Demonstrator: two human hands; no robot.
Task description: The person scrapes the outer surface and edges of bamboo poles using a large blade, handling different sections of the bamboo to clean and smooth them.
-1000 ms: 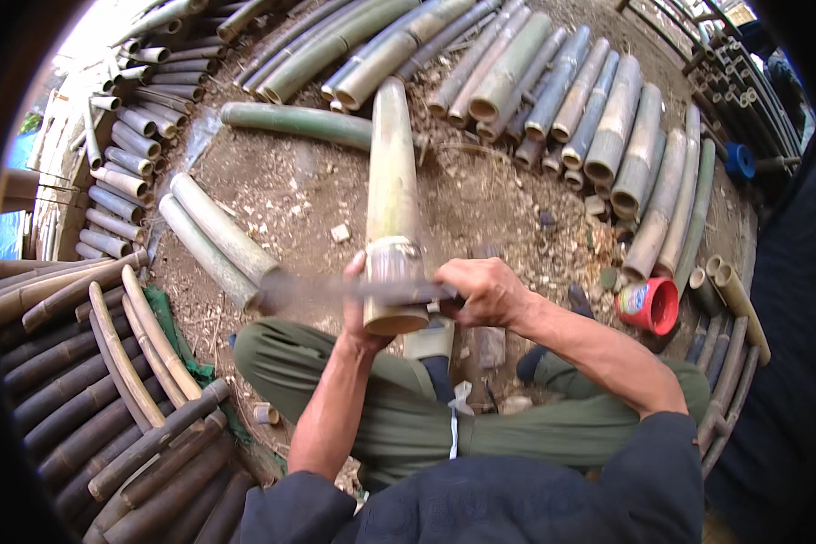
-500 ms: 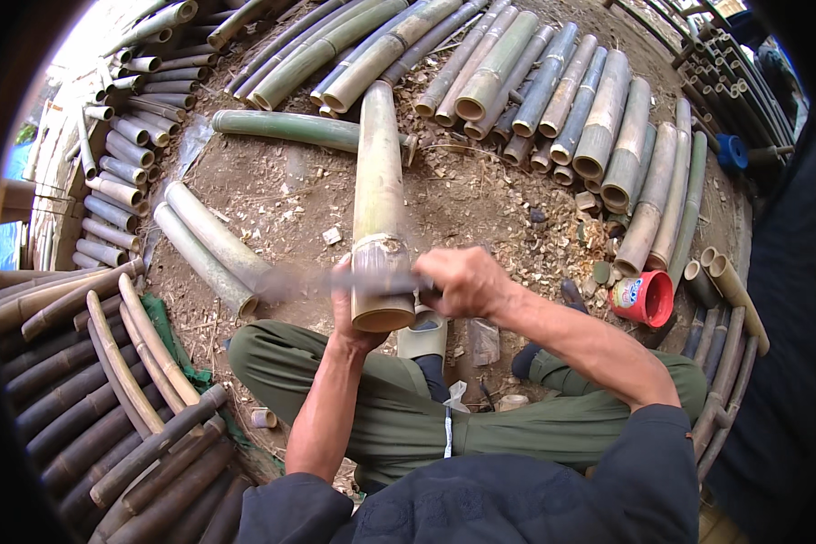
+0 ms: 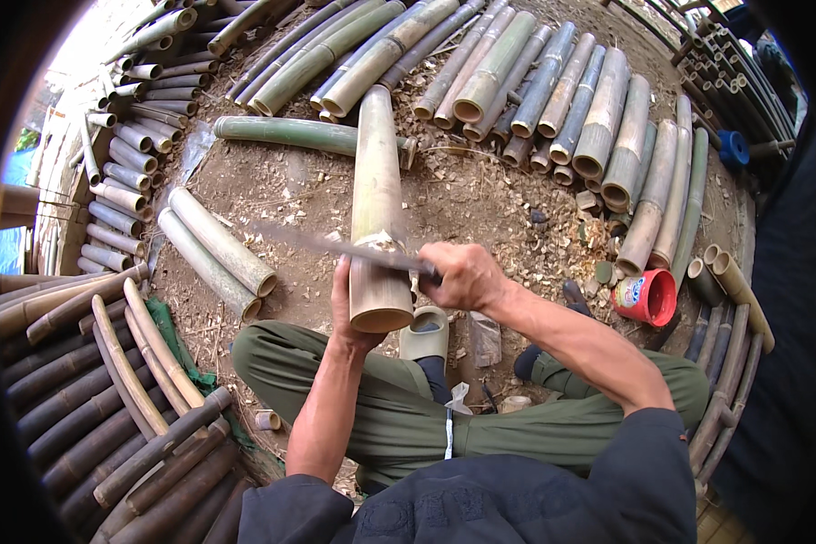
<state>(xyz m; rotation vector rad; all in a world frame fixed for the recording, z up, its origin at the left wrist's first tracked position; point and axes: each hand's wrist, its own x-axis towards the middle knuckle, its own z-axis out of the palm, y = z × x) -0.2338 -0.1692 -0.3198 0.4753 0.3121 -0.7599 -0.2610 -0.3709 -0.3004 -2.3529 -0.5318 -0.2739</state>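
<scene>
A thick, pale bamboo pole points away from me, its hollow near end facing me above my lap. Its far part crosses over a green bamboo length on the ground. My left hand grips the pole's near end from the left side and below. In my closed right hand is the handle of a long-bladed knife. The blade lies slantwise across the pole near its ringed node, its tip reaching out to the far left, slightly blurred. The handle is mostly hidden by my fingers.
Two bamboo lengths lie on the dirt at left. Rows of cut bamboo line the far side and right. Dark bamboo is stacked at near left. A red tub lies tipped at right. Wood chips litter the ground.
The knife blade has moved away from the pole's near end toward the node, and its tip has swung farther up and away. My left hand stays on the pole.
</scene>
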